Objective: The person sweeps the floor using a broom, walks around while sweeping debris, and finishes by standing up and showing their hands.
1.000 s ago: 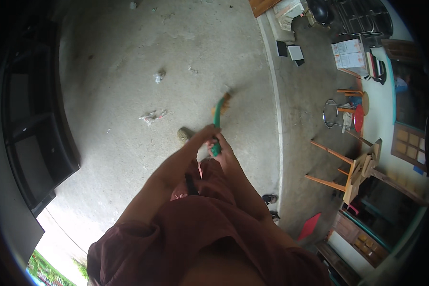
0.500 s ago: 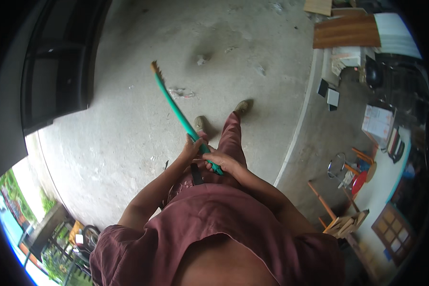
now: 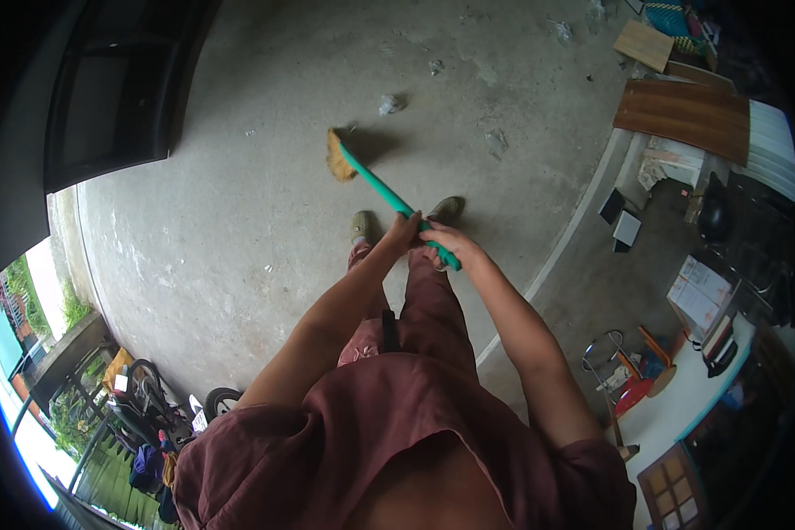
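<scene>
A broom (image 3: 377,185) with a green handle slants across the space ahead of my feet. Its straw-coloured bristle head (image 3: 339,159) is at the far left end, by the concrete floor. Lower down the handle, my left hand (image 3: 405,230) is wrapped round it. My right hand (image 3: 444,243) grips close to the handle's near end, just right of the left one. Beyond the bristles lies a crumpled piece of clear plastic litter (image 3: 390,104). Another thin plastic scrap (image 3: 496,143) rests farther right.
A dark vehicle (image 3: 110,97) stands at the left. More litter (image 3: 436,67) is scattered farther off. On the right are a brown wooden board (image 3: 680,122), a white box (image 3: 700,291) and a red stool (image 3: 632,395). Motorcycles (image 3: 150,389) are parked at the lower left.
Both hands have moved forward and right with the broom. The bristle head has swung right and now shows its broad side. The crumpled plastic near the handle is no longer seen there.
</scene>
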A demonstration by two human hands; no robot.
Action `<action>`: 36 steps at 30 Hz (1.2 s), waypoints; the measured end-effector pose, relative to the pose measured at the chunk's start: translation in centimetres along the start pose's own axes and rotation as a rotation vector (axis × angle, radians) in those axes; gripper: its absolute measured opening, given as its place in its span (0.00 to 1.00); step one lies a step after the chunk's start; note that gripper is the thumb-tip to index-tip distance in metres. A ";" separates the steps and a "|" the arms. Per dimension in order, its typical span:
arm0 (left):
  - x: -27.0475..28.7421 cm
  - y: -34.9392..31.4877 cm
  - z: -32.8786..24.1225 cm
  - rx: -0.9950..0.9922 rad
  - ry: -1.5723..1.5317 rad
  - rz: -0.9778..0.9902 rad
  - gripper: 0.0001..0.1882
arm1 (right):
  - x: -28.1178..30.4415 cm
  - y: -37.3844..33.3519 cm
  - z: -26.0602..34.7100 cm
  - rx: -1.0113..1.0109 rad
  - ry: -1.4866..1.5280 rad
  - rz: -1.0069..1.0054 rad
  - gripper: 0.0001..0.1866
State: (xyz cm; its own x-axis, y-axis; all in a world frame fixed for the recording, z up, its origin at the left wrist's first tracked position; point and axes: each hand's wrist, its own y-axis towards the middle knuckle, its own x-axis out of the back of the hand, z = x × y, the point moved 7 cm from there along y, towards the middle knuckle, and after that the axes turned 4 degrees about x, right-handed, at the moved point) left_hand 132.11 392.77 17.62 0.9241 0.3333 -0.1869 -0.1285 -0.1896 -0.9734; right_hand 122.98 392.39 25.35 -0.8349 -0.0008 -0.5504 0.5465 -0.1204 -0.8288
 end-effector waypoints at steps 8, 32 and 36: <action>-20.7 -4.5 -3.3 -0.263 0.419 0.228 0.26 | 9.5 -13.9 7.7 0.348 -0.302 -0.308 0.21; -38.2 -8.7 -10.4 -0.008 0.375 0.531 0.25 | 13.6 -28.1 20.0 0.216 -0.354 -0.610 0.32; -33.6 -7.2 -13.5 -0.082 0.427 0.293 0.23 | 9.8 -25.5 23.7 0.175 -0.333 -0.343 0.28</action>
State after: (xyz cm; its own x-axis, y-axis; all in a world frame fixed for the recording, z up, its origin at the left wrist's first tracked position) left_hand 106.84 370.45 32.73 0.9202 -0.1476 -0.3626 -0.3909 -0.2958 -0.8716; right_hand 99.30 371.92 43.47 -0.9555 -0.2456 -0.1635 0.2416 -0.3333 -0.9113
